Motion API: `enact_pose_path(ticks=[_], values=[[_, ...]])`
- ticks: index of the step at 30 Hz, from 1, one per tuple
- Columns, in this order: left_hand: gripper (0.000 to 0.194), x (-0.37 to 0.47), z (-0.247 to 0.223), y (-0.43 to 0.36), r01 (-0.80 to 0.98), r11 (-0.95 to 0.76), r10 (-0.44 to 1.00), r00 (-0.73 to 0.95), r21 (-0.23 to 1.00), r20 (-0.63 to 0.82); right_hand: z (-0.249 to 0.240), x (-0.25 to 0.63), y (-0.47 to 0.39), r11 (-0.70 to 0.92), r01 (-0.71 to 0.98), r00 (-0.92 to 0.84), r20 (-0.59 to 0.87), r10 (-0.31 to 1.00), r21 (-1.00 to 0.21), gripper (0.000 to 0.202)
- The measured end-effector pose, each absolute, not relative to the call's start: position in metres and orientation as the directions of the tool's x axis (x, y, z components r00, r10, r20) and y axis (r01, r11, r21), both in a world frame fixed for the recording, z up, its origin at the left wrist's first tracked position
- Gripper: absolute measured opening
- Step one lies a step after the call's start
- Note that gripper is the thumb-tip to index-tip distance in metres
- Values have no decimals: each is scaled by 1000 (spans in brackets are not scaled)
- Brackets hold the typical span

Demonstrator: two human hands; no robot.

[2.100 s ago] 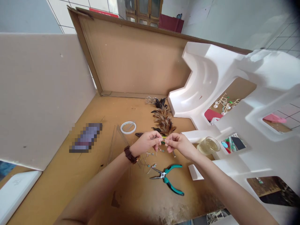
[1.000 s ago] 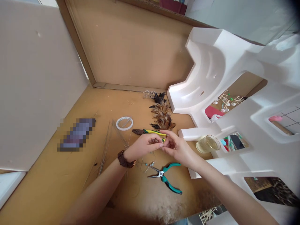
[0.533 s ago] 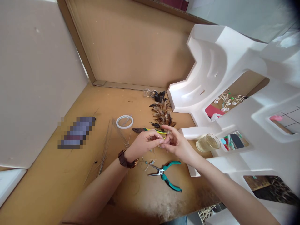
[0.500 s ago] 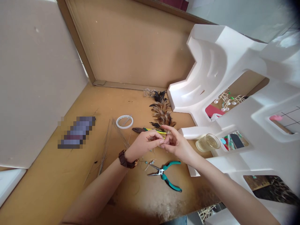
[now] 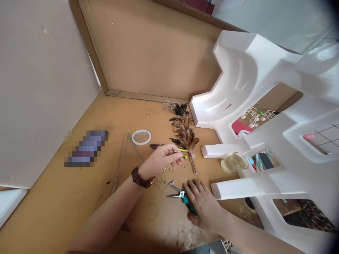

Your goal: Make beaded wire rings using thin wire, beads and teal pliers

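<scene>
Fingers (image 5: 178,155) of the left hand (image 5: 161,159) pinch a thin wire (image 5: 174,151) near the feather bundle (image 5: 184,129); the right hand (image 5: 205,204), fingers slightly spread, lies over teal-handled needle-nose pliers (image 5: 181,194) on the table (image 5: 148,222).

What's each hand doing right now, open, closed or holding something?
Left hand: closed, pinching what looks like a thin wire.
Right hand: open, laid over the green-handled pliers, not wrapped around them.
</scene>
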State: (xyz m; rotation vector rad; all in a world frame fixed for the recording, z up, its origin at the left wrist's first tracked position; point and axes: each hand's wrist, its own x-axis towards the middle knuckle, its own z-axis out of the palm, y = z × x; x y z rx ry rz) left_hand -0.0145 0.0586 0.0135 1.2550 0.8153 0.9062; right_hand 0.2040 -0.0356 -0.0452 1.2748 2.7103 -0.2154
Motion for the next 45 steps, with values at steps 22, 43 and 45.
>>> enact_pose_path(ticks=[22, 43, 45], values=[[19, -17, 11, 59, -471, 475, 785, 609, 744, -116, 63, 239, 19, 628, 715, -699, 272, 661, 309, 32], [21, -13, 10, 56, -459, 498, 769, 626, 736, -129, 67, 235, 24, 581, 673, -736, 337, 587, 457, 21], [20, -13, 10, 56, -458, 504, 765, 631, 732, -132, 68, 235, 24, 582, 672, -736, 331, 590, 458, 21]])
